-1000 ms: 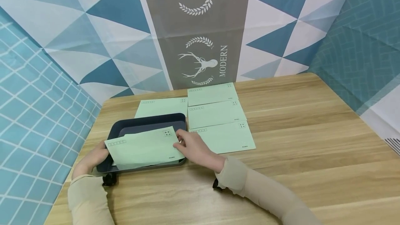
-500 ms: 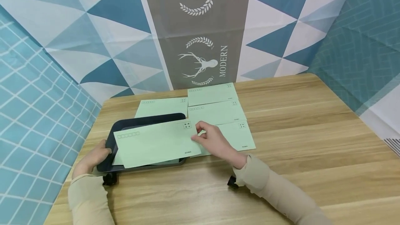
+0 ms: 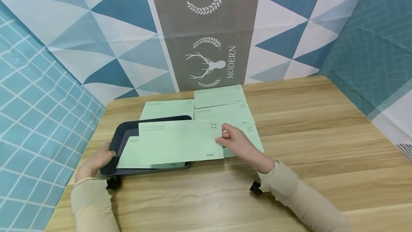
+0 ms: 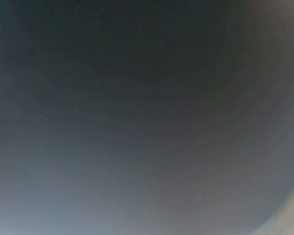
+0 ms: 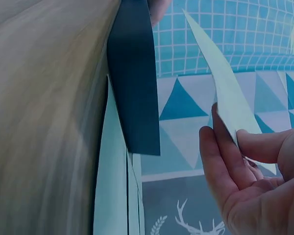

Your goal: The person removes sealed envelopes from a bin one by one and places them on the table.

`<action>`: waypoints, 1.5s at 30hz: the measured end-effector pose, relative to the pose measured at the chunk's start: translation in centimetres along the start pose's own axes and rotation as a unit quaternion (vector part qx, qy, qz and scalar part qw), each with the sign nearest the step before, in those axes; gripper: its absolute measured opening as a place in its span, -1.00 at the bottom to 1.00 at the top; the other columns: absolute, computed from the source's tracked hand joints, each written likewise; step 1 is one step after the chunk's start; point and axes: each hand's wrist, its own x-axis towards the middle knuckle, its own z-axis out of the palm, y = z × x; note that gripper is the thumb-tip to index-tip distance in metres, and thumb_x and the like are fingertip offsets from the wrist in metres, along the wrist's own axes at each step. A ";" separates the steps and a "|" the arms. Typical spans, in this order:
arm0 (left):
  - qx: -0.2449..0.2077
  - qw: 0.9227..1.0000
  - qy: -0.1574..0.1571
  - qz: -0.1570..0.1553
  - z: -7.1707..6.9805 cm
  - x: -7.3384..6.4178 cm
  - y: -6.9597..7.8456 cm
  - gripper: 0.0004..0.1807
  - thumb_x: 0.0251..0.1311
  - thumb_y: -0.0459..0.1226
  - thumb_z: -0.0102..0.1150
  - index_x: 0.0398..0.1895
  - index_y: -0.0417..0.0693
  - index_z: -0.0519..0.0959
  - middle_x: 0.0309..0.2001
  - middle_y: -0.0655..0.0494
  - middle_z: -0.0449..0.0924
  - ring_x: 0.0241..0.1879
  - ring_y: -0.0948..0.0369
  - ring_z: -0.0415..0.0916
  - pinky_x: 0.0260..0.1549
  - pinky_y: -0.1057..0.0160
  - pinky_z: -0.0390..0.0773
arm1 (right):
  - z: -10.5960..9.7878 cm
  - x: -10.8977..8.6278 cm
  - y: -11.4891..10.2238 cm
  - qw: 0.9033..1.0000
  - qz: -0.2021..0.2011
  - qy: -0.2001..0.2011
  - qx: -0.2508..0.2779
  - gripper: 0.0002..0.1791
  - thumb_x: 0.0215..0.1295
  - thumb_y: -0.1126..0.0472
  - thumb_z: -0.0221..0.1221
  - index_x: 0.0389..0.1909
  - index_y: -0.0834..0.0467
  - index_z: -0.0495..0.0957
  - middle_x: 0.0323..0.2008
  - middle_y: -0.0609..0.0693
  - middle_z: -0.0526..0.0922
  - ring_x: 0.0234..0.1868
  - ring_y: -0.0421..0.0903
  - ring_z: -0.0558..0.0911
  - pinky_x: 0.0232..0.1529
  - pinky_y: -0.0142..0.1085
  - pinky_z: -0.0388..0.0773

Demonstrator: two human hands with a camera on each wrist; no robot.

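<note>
My right hand [image 3: 238,142] pinches a pale green envelope [image 3: 180,142] by its right edge, between thumb and fingers. In the right wrist view that envelope [image 5: 225,83] is raised above the dark tray [image 5: 134,93] and seen nearly edge-on. My left hand [image 3: 98,158] grips the left rim of the same navy tray [image 3: 117,137], thumb over the edge. Another green envelope [image 3: 127,155] lies in the tray, partly covered by the held one. A dark blur fills the left wrist view.
Behind the tray lies a green envelope [image 3: 167,107]. To its right, three more form a column: a far one [image 3: 219,97], a middle one [image 3: 225,114] and a near one [image 3: 257,140], partly hidden. Patterned cloth [image 3: 209,28] hangs behind the wooden table [image 3: 305,135].
My right hand has drawn the envelope rightward out over the tray's right rim, baring the envelope lying in the tray. My left hand has stayed on the tray's left rim.
</note>
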 end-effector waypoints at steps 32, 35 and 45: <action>0.010 1.000 0.003 -0.008 0.0 0.1 0.0 -0.34 0.17 -0.36 -0.41 0.22 -0.66 -0.28 0.23 -0.66 -0.29 0.24 -0.44 -0.28 0.17 -0.31 -0.09 | -6.5 -6.2 7.8 0.994 0.072 -0.078 0.005 -0.44 0.34 0.30 -0.09 0.26 0.45 -0.01 -0.34 0.09 0.59 -0.31 -0.17 0.48 -0.34 -0.43 0.38; 0.010 1.000 0.000 -0.010 -0.1 0.1 0.0 -0.33 0.19 -0.35 -0.42 0.24 -0.65 -0.32 0.24 -0.66 -0.36 0.25 -0.44 -0.34 0.17 -0.32 -0.12 | -7.1 -6.6 7.9 0.994 0.075 -0.075 -0.011 -0.44 0.34 0.29 -0.09 0.25 0.47 -0.01 -0.29 0.09 0.61 -0.23 -0.15 0.49 -0.26 -0.44 0.40; 0.018 1.000 0.007 -0.015 0.0 0.3 -0.1 -0.33 0.15 -0.37 -0.40 0.22 -0.67 -0.29 0.23 -0.67 -0.31 0.24 -0.44 -0.28 0.17 -0.31 -0.09 | -7.4 -8.3 8.0 0.989 0.097 -0.093 -0.065 -0.52 0.30 0.29 -0.04 0.16 0.45 0.16 -0.42 0.04 0.45 -0.50 -0.20 0.35 -0.53 -0.43 0.30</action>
